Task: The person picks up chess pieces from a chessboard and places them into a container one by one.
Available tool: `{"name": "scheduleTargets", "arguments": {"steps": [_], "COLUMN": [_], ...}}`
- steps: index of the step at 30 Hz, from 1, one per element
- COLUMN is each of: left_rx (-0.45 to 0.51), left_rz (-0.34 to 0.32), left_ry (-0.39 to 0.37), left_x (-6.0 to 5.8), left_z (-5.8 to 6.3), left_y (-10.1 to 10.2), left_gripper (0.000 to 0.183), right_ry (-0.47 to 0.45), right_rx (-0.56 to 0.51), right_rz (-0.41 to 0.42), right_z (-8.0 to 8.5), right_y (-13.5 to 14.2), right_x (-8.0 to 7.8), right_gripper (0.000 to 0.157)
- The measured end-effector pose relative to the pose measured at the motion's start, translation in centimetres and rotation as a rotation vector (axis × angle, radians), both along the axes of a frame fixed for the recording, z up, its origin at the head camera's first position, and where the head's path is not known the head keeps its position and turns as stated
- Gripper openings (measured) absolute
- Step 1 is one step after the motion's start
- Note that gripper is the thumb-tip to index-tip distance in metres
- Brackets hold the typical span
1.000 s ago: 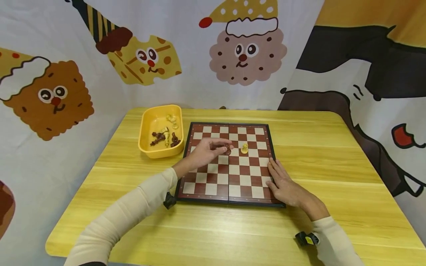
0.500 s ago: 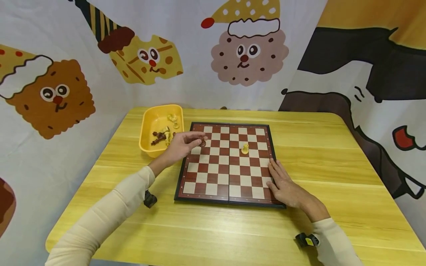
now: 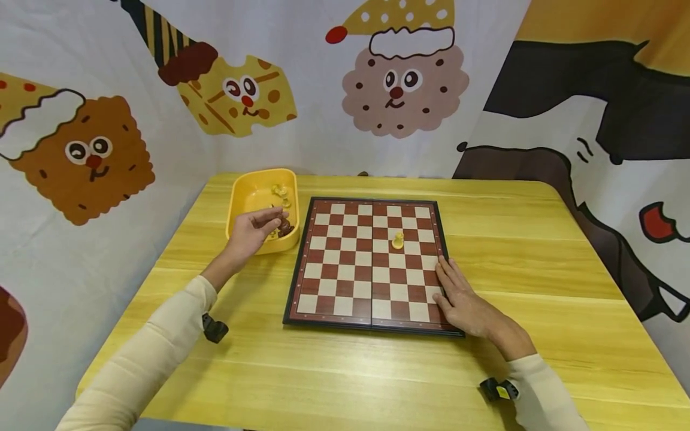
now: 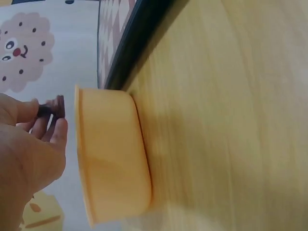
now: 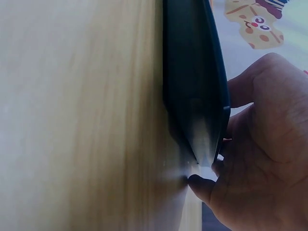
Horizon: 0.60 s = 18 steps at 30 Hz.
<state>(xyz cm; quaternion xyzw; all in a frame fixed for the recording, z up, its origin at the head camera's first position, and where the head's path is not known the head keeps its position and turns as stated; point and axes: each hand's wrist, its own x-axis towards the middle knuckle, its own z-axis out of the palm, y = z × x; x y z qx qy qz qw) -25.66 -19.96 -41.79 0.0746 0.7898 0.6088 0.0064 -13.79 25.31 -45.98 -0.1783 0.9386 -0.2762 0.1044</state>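
Note:
My left hand is above the yellow plastic tray. Its thumb and fingers pinch a dark brown chess piece, seen just over the tray's rim in the left wrist view. At the right side of the chessboard, my right hand rests with fingers extended along the edge and onto the border. One pale yellow chess piece stands on the board's right half. Part of the tray's contents is hidden behind my left hand.
Pale yellow pieces lie in the far part of the tray. Both tray and board stand on a wood-patterned table. A cloth with cartoon prints hangs behind the table.
My left hand has carried the brown chess piece leftward from the middle of the board to above the tray. My right hand and the pale yellow piece have stayed in place.

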Motion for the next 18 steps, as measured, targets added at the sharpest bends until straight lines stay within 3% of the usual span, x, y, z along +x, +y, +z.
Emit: {"name": "scheduleTargets", "arguments": {"steps": [5,12,15,18], "left_rx": [-0.041,-0.029,-0.034,0.000], "left_rz": [0.095,0.238,0.262,0.251], "left_ry": [0.013,0.053,0.063,0.044], "left_x": [0.2,-0.4,-0.8,-1.0], "left_z": [-0.1,-0.4,-0.3,-0.2], "left_y": [-0.7,-0.8,-0.5,-0.3], "left_gripper": [0.035,0.034,0.034,0.046], "right_ry": [-0.006,-0.004,-0.006,-0.003], "right_rx": [0.004,0.010,0.007,0.003], "right_rz": [0.001,0.011,0.004,-0.003], "right_z": [0.1,0.2,0.2,0.0], "right_y": [0.1,0.0,0.1,0.2], "right_x": [-0.1,-0.1,0.0,0.1], "right_gripper": [0.067,0.066,0.066,0.066]}}
